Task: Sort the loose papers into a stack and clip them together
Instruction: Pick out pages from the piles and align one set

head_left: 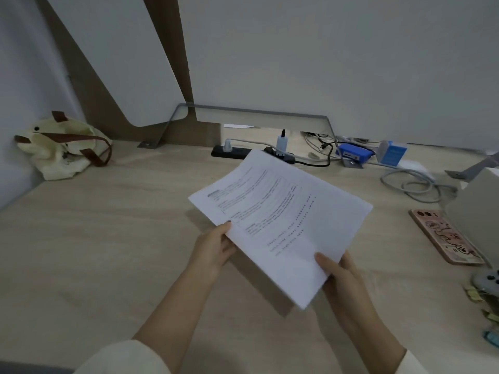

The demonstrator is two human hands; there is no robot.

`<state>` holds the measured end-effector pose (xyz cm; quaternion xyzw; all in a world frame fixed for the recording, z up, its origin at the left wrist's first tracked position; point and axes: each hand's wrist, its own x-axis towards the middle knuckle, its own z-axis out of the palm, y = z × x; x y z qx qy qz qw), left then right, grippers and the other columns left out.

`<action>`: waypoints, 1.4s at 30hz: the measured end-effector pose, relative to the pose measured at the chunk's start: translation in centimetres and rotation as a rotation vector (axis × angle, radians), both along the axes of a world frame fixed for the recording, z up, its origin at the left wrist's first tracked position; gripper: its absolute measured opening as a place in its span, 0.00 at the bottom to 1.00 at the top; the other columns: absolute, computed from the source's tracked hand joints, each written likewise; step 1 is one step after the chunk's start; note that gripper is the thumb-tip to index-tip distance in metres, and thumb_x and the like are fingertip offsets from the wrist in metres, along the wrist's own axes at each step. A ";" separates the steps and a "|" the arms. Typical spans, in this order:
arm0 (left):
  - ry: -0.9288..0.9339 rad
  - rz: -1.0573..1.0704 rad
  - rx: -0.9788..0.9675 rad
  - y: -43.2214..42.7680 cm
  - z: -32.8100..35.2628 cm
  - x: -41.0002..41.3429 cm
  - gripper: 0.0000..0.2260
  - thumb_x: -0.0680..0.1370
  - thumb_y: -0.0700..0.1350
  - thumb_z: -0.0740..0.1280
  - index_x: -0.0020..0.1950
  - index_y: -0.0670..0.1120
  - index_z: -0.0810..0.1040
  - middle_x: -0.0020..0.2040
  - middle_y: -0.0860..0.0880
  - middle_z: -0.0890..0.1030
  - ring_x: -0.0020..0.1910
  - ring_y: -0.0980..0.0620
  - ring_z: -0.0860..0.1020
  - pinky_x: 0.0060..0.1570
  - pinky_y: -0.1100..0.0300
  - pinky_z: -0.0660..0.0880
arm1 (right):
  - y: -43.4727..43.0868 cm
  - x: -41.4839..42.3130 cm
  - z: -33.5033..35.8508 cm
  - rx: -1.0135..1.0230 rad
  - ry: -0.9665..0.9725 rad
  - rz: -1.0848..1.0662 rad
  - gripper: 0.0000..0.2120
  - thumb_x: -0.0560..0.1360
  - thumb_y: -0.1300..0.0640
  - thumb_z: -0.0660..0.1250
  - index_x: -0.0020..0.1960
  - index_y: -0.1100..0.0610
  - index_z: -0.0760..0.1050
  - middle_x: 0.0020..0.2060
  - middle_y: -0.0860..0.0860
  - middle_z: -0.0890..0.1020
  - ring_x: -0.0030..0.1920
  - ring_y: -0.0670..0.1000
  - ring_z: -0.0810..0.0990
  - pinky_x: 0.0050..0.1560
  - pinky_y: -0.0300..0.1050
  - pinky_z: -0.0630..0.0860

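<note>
Both the left hand (216, 248) and the right hand (341, 276) pinch the papers (280, 220) above the desk (108, 238), so uneven sheets may slip out.

Above the desk (108, 252), papers (280, 222) are held centrally; bag (60, 147) at ten o'clock, strip (235, 151) at twelve, phone (445, 236) at three.
</note>
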<state>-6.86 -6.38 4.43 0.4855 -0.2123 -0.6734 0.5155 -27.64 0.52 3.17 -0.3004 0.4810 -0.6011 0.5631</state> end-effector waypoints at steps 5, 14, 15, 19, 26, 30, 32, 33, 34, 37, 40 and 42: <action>-0.220 0.192 -0.157 -0.3 1.2 -1.2 0.13 0.78 0.43 0.62 0.62 0.45 0.75 0.55 0.48 0.81 0.52 0.49 0.79 0.46 0.56 0.77 | 1.9 1.6 -0.6 0.020 -0.061 0.120 0.21 0.69 0.71 0.64 0.61 0.62 0.73 0.55 0.56 0.83 0.53 0.54 0.82 0.46 0.44 0.82; -0.379 0.164 -0.619 1.0 6.6 0.2 0.09 0.78 0.42 0.62 0.59 0.48 0.73 0.57 0.52 0.81 0.55 0.56 0.80 0.53 0.60 0.78 | 0.3 -3.5 3.5 -0.029 0.161 0.182 0.23 0.62 0.53 0.76 0.56 0.55 0.79 0.54 0.55 0.84 0.52 0.55 0.83 0.47 0.45 0.82; -0.410 0.159 -0.658 1.1 6.9 0.3 0.09 0.79 0.42 0.62 0.59 0.48 0.73 0.57 0.52 0.81 0.54 0.56 0.80 0.52 0.61 0.78 | 0.0 -3.6 4.1 -0.047 0.232 0.200 0.26 0.58 0.49 0.78 0.55 0.53 0.80 0.53 0.54 0.84 0.52 0.55 0.83 0.44 0.44 0.82; -0.488 0.085 -0.815 2.3 7.7 -0.5 0.09 0.79 0.40 0.60 0.56 0.53 0.72 0.55 0.55 0.80 0.52 0.60 0.80 0.48 0.67 0.77 | -1.4 -3.0 6.8 -0.179 0.439 0.137 0.17 0.71 0.61 0.67 0.59 0.51 0.76 0.54 0.48 0.83 0.54 0.50 0.82 0.51 0.44 0.79; -0.468 -0.042 -0.787 3.7 4.9 -1.6 0.07 0.80 0.42 0.56 0.54 0.53 0.69 0.53 0.57 0.77 0.50 0.68 0.78 0.45 0.73 0.74 | -1.0 -1.2 6.0 -0.224 0.389 -0.145 0.20 0.72 0.72 0.56 0.49 0.50 0.78 0.41 0.39 0.85 0.43 0.37 0.81 0.42 0.33 0.76; -0.473 -0.022 -0.776 3.9 4.0 -1.8 0.05 0.80 0.42 0.55 0.51 0.50 0.69 0.50 0.58 0.78 0.48 0.69 0.78 0.43 0.75 0.73 | -1.0 -1.1 5.3 -0.171 0.346 -0.170 0.21 0.72 0.71 0.55 0.47 0.50 0.78 0.41 0.40 0.85 0.44 0.39 0.81 0.46 0.40 0.73; -0.466 -0.004 -0.790 4.0 3.8 -1.9 0.05 0.80 0.41 0.55 0.50 0.50 0.69 0.48 0.60 0.78 0.47 0.70 0.78 0.42 0.75 0.73 | -0.9 -1.1 5.3 -0.173 0.344 -0.186 0.21 0.72 0.71 0.55 0.48 0.50 0.79 0.43 0.42 0.85 0.47 0.43 0.80 0.47 0.41 0.74; -0.470 -0.007 -0.787 4.1 3.6 -1.9 0.06 0.80 0.41 0.55 0.50 0.50 0.69 0.48 0.60 0.78 0.47 0.70 0.78 0.42 0.75 0.73 | -0.8 -1.1 5.1 -0.166 0.348 -0.188 0.20 0.72 0.71 0.55 0.48 0.51 0.79 0.44 0.43 0.85 0.48 0.46 0.80 0.48 0.41 0.74; -0.475 -0.018 -0.777 4.1 3.3 -1.9 0.06 0.80 0.41 0.54 0.50 0.50 0.68 0.48 0.59 0.78 0.46 0.69 0.78 0.42 0.74 0.73 | -0.6 -1.0 4.8 -0.159 0.347 -0.186 0.20 0.72 0.70 0.55 0.48 0.51 0.79 0.44 0.44 0.85 0.49 0.47 0.80 0.48 0.42 0.74; -0.509 -0.056 -0.746 3.8 2.7 -1.7 0.04 0.80 0.42 0.56 0.48 0.48 0.69 0.47 0.55 0.79 0.44 0.67 0.78 0.41 0.73 0.73 | -0.3 -1.1 4.1 -0.142 0.335 -0.185 0.18 0.74 0.70 0.55 0.48 0.53 0.79 0.45 0.46 0.84 0.50 0.49 0.79 0.52 0.44 0.74; -0.548 -0.063 -0.706 3.1 3.1 -1.3 0.05 0.80 0.44 0.58 0.45 0.49 0.70 0.43 0.55 0.79 0.41 0.65 0.79 0.40 0.71 0.74 | -0.5 -1.7 4.4 -0.137 0.396 -0.184 0.14 0.75 0.67 0.57 0.53 0.57 0.78 0.52 0.52 0.83 0.55 0.51 0.79 0.56 0.50 0.73; -0.535 -0.088 -0.634 2.7 3.2 -1.0 0.05 0.79 0.46 0.60 0.44 0.49 0.71 0.42 0.53 0.80 0.41 0.60 0.80 0.41 0.63 0.76 | -0.6 -2.2 4.4 -0.086 0.444 -0.174 0.14 0.74 0.68 0.58 0.52 0.56 0.78 0.52 0.52 0.82 0.55 0.52 0.79 0.56 0.51 0.73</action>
